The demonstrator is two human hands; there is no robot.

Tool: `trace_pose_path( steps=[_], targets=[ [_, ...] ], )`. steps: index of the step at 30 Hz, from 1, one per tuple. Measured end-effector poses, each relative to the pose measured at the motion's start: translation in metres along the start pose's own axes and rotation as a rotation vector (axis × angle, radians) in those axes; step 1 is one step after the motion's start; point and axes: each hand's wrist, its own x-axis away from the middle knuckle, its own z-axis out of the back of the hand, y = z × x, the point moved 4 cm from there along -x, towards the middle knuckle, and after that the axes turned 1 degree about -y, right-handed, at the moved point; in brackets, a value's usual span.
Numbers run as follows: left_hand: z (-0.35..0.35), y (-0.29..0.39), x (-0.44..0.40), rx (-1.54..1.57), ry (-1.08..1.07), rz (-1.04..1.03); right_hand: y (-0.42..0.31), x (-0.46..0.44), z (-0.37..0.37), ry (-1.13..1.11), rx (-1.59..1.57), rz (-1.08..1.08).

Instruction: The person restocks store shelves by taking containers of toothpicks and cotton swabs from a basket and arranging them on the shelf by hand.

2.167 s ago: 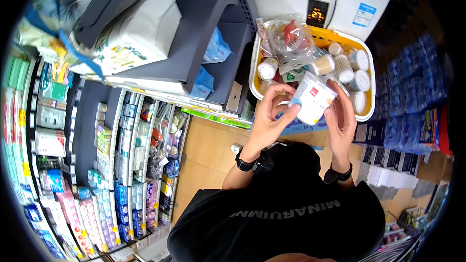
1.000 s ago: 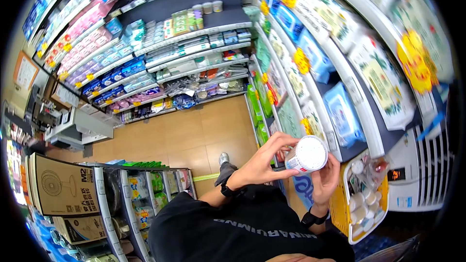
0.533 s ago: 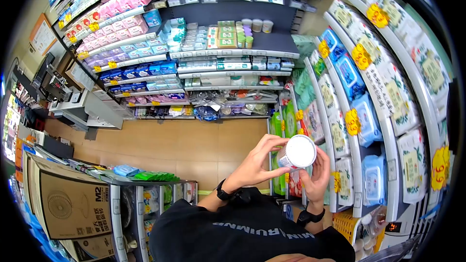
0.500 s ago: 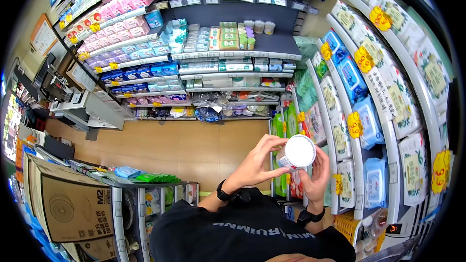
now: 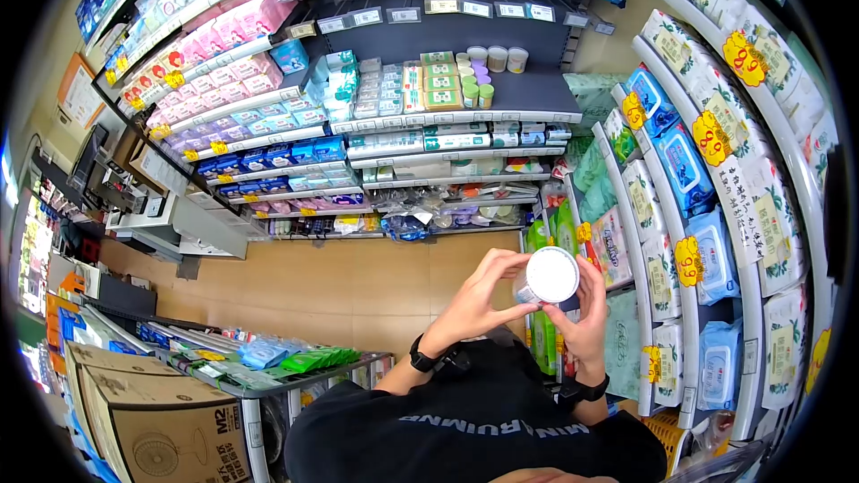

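Note:
A small round tub (image 5: 552, 275) with a white lid is held up between my two hands, its lid facing me. My left hand (image 5: 486, 295) grips it from the left, thumb low and fingers along the upper side. On the other side, my right hand (image 5: 583, 317) has its fingers against the tub's right edge and its thumb at the bottom. Most of the tub's side wall and any print on it are hidden. Similar small tubs (image 5: 497, 58) with white, green and purple lids stand on the shelf ahead.
Shelves of tissue packs (image 5: 778, 233) and blue wipes packs (image 5: 684, 170) rise close on my right. Pink packs (image 5: 224, 36) fill the shelves at the upper left. A fan carton (image 5: 161, 429) sits at the lower left beside a low rack. Tiled floor (image 5: 340, 273) lies ahead, with a counter (image 5: 201, 215) beyond.
The camera view has shifted, so shelves and cartons sit further right and lower in the frame. Both hands keep hold of the tub; the right thumb has come nearer the left thumb.

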Motion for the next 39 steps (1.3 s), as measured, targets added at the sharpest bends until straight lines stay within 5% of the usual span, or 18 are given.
trace_pose_path(
  steps=[14,26,39],
  targets=[
    [0.046,-0.064,-0.091,-0.089,0.100,0.018,0.051,-0.134,-0.012,-0.114,0.114,0.070],
    [0.089,-0.132,-0.250,-0.184,0.211,0.014,0.110,-0.321,-0.009,-0.093,0.067,0.181],
    [0.109,-0.240,-0.352,-0.144,0.236,0.248,0.208,-0.469,-0.008,0.006,0.206,0.201]
  ],
)
